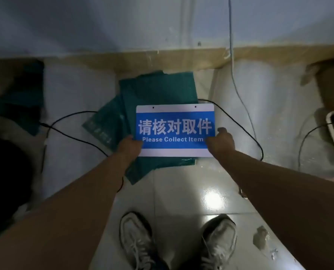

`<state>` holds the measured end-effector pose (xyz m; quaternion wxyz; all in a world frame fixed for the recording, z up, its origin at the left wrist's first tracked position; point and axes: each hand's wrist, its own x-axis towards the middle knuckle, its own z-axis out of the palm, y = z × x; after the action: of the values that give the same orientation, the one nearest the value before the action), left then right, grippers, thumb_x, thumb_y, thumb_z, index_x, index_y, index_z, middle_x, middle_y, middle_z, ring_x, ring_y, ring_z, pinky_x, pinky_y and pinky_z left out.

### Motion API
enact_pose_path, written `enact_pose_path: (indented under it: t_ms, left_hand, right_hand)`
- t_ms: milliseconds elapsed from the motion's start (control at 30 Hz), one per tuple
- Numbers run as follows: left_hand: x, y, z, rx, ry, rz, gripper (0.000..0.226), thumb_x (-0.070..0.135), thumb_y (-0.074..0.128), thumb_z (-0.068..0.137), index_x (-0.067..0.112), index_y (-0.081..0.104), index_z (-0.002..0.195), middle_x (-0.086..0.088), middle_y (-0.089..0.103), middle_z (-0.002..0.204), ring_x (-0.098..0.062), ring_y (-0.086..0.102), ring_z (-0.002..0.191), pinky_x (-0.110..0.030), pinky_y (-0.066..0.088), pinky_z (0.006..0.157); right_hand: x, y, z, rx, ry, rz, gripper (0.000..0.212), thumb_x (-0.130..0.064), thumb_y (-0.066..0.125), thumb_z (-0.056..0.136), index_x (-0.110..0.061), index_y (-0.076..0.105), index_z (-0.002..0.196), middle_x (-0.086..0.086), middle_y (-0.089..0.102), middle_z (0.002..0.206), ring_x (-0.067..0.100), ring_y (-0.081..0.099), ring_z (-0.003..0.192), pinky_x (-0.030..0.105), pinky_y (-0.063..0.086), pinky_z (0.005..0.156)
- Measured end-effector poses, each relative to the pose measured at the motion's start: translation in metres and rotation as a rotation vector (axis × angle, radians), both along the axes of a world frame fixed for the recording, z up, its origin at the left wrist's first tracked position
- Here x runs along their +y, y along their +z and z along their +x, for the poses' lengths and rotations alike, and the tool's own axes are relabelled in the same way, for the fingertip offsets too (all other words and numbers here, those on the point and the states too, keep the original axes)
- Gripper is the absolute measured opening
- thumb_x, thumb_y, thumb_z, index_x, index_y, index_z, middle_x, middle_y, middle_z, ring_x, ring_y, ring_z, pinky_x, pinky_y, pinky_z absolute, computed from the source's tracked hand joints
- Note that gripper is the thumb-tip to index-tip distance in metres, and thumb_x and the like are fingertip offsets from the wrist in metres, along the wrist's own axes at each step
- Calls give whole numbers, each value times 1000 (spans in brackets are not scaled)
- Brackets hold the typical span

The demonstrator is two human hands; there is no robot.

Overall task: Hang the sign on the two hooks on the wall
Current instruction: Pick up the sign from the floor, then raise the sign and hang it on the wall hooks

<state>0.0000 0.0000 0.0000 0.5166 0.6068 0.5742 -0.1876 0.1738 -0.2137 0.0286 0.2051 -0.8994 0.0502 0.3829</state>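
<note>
The sign (175, 121) is a blue and white rectangular plate with white Chinese characters and the words "Please Collect Item". Two small holes sit along its white top strip. It is held low above the floor, face up toward me. My left hand (130, 147) grips its lower left corner. My right hand (220, 140) grips its lower right edge. The wall (123, 22) rises ahead above a tan skirting board; no hooks show in this view.
Dark green folded sheets (158, 90) lie on the tiled floor under the sign. Black cables (74, 115) loop across the floor on both sides. A grey cable (231, 55) hangs down the wall. A cardboard box (330, 84) stands at right. My shoes (137, 240) are below.
</note>
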Motion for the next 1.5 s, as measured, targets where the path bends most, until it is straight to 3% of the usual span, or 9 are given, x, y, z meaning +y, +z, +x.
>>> enact_pose_path:
  t_ms: [233,367,500,667,867,1000,1100,1300,1500]
  left_hand:
    - [-17,-36,-5,-72,209,176,36,18,60,91,7,57,126,-12,62,123,-27,61,103,-33,51,85]
    - [-12,-4,-24,-111,311,274,38,16,71,86,10,58,122,-1,62,115,-21,60,99,-34,52,87]
    - [12,60,-31,-193,368,278,37,7,74,81,11,57,114,-6,65,111,-20,61,91,-32,52,76]
    - [53,194,-19,-326,253,334,47,1,65,85,22,53,125,-5,64,106,-20,62,93,-35,55,79]
    - [75,424,1,-520,201,508,39,10,64,91,23,49,125,0,58,101,-3,58,82,-17,45,63]
    - [92,603,24,-648,175,709,36,19,63,92,28,45,122,3,60,107,-19,63,90,-34,54,75]
    - [108,737,46,-760,168,840,38,18,62,92,25,44,125,4,61,108,-19,62,91,-34,51,76]
    - [123,966,64,-991,108,1072,28,24,58,96,27,42,119,12,60,107,-14,63,91,-26,53,68]
    - [122,1127,64,-1170,55,1238,28,27,59,94,25,44,118,13,61,100,-9,63,85,-14,46,62]
  right_hand:
    - [12,-33,-9,-25,-161,19,45,-28,56,86,-16,49,129,10,50,122,31,56,110,49,54,93]
    - [15,-21,-9,153,-311,40,58,-49,61,73,-20,56,123,10,56,117,31,62,97,48,57,84]
    - [24,23,-5,162,-456,217,59,-44,72,65,-25,54,117,10,63,116,32,69,92,50,61,78]
    - [74,174,4,70,-492,416,40,-26,68,85,-19,48,118,6,63,100,24,67,84,47,61,79]
    - [109,405,22,-119,-470,563,33,-26,65,88,-22,51,117,0,65,102,13,63,80,35,53,70]
    - [131,595,39,-261,-402,706,31,-22,62,88,-21,50,117,0,64,107,8,60,80,29,46,62]
    - [146,735,55,-393,-349,835,33,-20,62,87,-22,51,118,1,65,111,6,60,81,27,44,60]
    - [147,970,66,-606,-316,1088,35,-20,64,86,-25,51,119,-2,64,112,6,60,83,33,47,69]
    - [117,1120,63,-764,-213,1291,33,-18,66,89,-26,51,118,-6,65,111,10,63,94,39,52,82]
